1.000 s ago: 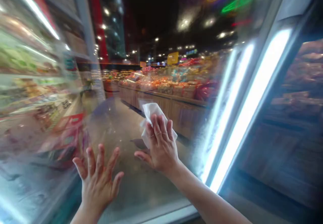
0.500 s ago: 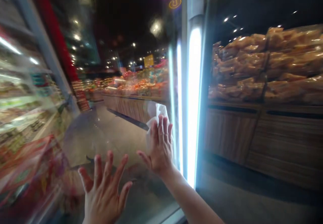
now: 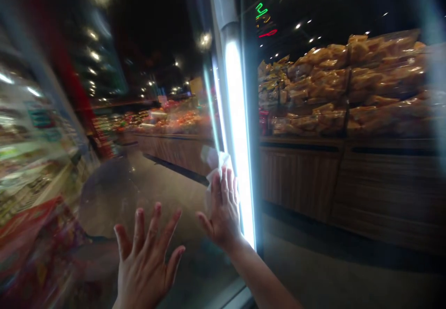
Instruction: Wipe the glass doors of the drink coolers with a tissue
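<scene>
My right hand point(image 3: 225, 211) lies flat, palm forward, pressing a crumpled white tissue point(image 3: 223, 159) to a glass pane point(image 3: 163, 248). The tissue sticks out past the fingertips; the rest is hidden under the hand. A bright vertical light tube point(image 3: 239, 137) runs right beside that hand's fingers. Lower and further left, my left hand point(image 3: 144, 258) is spread wide with nothing in it. It is raised in front of the same pane; whether its fingertips touch the glass I cannot tell.
A pale metal frame point(image 3: 219, 2) stands above the tube. To the right, bagged goods point(image 3: 313, 72) are piled on a wood-panelled counter point(image 3: 299, 179). Blurred lit shelves point(image 3: 24, 155) and red packages point(image 3: 35, 225) appear on the left, perhaps partly as reflections.
The view has turned to the right, so the tube and counter sit further left. My right hand with the tissue has slid closer to the tube. My left hand stays spread.
</scene>
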`<state>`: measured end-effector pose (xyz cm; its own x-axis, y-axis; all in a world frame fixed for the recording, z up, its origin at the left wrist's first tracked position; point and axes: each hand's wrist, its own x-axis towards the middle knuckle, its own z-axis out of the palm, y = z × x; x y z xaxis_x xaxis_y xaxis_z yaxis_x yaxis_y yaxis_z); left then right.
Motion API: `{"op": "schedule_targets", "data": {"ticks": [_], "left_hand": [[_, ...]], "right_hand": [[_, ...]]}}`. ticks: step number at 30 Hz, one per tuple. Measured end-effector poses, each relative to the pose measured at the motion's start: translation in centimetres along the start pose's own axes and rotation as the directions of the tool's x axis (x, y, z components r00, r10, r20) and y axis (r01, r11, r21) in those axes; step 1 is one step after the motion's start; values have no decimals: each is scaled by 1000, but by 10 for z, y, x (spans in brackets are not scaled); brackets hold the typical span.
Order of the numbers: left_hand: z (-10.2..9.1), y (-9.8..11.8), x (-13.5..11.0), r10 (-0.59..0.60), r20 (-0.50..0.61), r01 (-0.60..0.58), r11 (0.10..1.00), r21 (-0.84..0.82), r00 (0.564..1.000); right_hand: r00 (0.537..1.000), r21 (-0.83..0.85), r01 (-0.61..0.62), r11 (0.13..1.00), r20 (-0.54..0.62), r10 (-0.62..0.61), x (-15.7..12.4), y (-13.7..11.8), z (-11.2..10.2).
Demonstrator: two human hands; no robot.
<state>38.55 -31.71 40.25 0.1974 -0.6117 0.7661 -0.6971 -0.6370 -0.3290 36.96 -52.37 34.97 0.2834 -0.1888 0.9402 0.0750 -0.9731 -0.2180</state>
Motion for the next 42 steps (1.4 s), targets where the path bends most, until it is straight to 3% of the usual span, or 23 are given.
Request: {"op": "schedule_targets", "data": {"ticks": [3,5,7,10,11,13,15,17,18,19,23,25,27,29,30,31,32,34,35,37,39,40,42], "left_hand": [[-3,-8,-3,25,-2,-24,1000,10,1000],[-8,-16,0,75,-14,-75,997,26,997],[-14,-26,10,136,-26,-135,990,44,990],[-27,-41,32,205,-46,-201,977,77,978],[-31,-46,38,216,-54,-211,973,89,975],[-37,-56,46,228,-69,-219,968,118,971],[-41,-68,49,251,-78,-238,960,150,965],[-42,-79,47,286,-83,-268,946,180,955],[-43,-84,46,300,-89,-280,941,189,950],[-43,-89,45,310,-96,-288,938,193,946],[-42,-97,47,322,-117,-298,937,183,940],[-42,-99,49,330,-116,-307,934,183,937],[-43,-103,51,332,-119,-306,933,191,936],[-48,-110,51,325,-120,-296,932,211,938],[-51,-115,49,320,-116,-290,932,220,940],[-55,-119,47,315,-111,-284,931,229,943],[-59,-124,44,308,-106,-277,931,236,945],[-65,-131,39,298,-98,-267,932,247,949],[-68,-133,36,293,-96,-261,932,252,951],[-71,-136,31,283,-96,-250,933,259,954],[-73,-138,26,278,-94,-244,932,267,956],[-74,-140,24,279,-94,-245,930,274,956],[-75,-144,18,286,-93,-249,925,288,954]], "right_hand": [[998,-16,59,998,-12,-59,-65,2,13],[992,-18,124,992,-13,-124,-74,10,18],[991,17,134,991,-16,-134,-38,19,13],[994,79,106,991,-25,-104,43,20,-4],[993,83,119,989,-27,-117,60,17,-9],[975,59,223,973,-19,-222,68,11,-13],[897,13,441,898,37,-441,52,13,-9],[760,-21,646,763,110,-641,43,25,-4],[718,-32,693,720,125,-685,49,32,-3],[718,-41,694,719,112,-687,63,40,-4],[918,-22,387,922,-77,-388,151,43,-18],[930,-8,355,935,-95,-354,171,26,-19],[850,1,526,850,-6,-526,165,7,-13],[683,35,723,690,110,-722,155,-7,-7],[626,44,771,635,132,-769,157,-10,-7],[623,34,775,631,120,-773,165,-12,-8],[671,10,739,674,81,-737,180,-13,-12],[818,-37,572,819,-48,-574,218,-15,-22],[859,-38,501,864,-99,-503,234,-19,-26],[886,-29,445,895,-132,-445,246,-32,-28],[827,-15,556,831,-86,-555,225,-49,-20],[761,-4,648,762,-36,-648,208,-58,-14],[577,27,814,580,75,-814,181,-70,-3]]}}
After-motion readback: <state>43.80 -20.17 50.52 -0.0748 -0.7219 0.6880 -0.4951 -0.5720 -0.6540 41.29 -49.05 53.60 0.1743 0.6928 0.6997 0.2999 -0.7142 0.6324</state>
